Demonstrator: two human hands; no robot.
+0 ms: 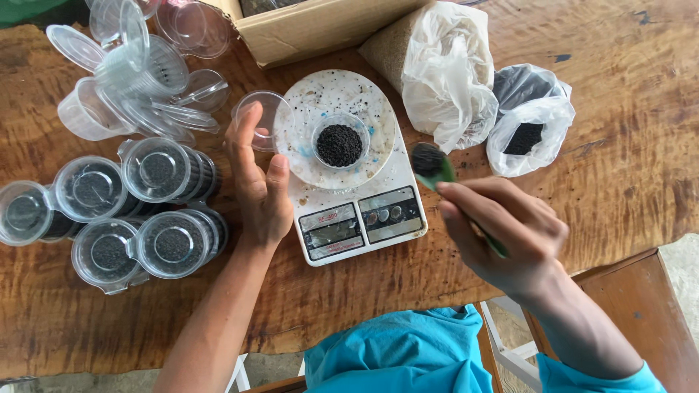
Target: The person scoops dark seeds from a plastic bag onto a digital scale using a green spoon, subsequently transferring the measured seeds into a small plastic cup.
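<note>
A cardboard box (306, 29), empty cups (124, 65) and filled cups (153, 211) sit on the wooden table (626, 160).

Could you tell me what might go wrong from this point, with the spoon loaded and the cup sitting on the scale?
The green spoon in the right hand hangs beside the scale, so dark grains could spill onto the table. The left hand looks to touch the weighing plate, which may skew the reading. The small cup looks nearly full and could overflow.

The box (320, 25) was cut off by the top edge. The scale (357, 218) display was too small to read. The right hand (502, 236) hid most of the spoon (433, 166) handle.
</note>
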